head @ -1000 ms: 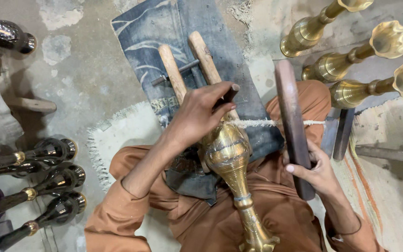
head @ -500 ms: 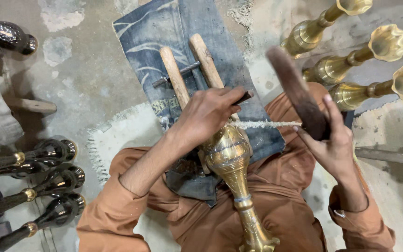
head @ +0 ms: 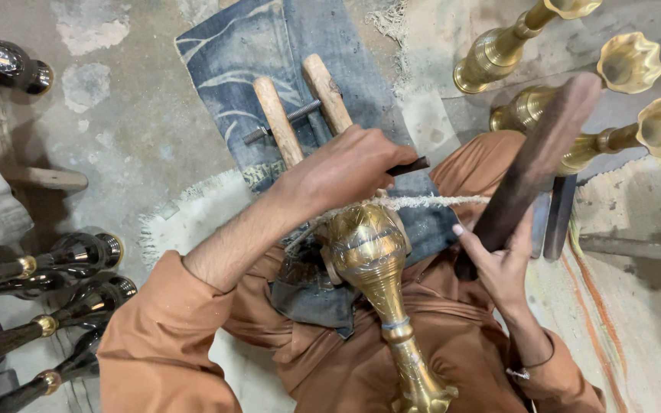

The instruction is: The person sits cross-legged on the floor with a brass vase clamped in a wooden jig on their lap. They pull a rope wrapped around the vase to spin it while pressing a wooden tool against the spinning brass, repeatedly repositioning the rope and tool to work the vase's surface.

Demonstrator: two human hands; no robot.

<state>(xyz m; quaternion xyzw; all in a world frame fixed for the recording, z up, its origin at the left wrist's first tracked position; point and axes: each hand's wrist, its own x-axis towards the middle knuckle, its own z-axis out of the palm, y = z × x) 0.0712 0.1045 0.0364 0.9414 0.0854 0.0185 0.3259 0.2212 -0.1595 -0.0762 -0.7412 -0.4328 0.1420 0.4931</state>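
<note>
A brass vase (head: 372, 264) lies across my lap, its bulb held against two wooden clamp bars (head: 281, 122) that rest on a denim cloth (head: 227, 65). My left hand (head: 342, 172) is closed on a thin dark chisel (head: 409, 166) set against the vase's bulb. My right hand (head: 499, 260) grips the lower end of a long dark wooden stick (head: 537, 157), raised and tilted to the upper right. A frayed white cord (head: 430, 202) runs from the vase to the right.
Several finished brass vases (head: 629, 65) lie at the upper right. Dark-coated vases (head: 78, 252) with brass collars lie at the lower left, another one (head: 5, 61) at the upper left. A flat metal bar (head: 560, 214) lies beside my right knee on the concrete floor.
My right hand has swung the wooden stick from upright beside my knee up and out to the right, tilting it. My left hand stays on the chisel at the vase.
</note>
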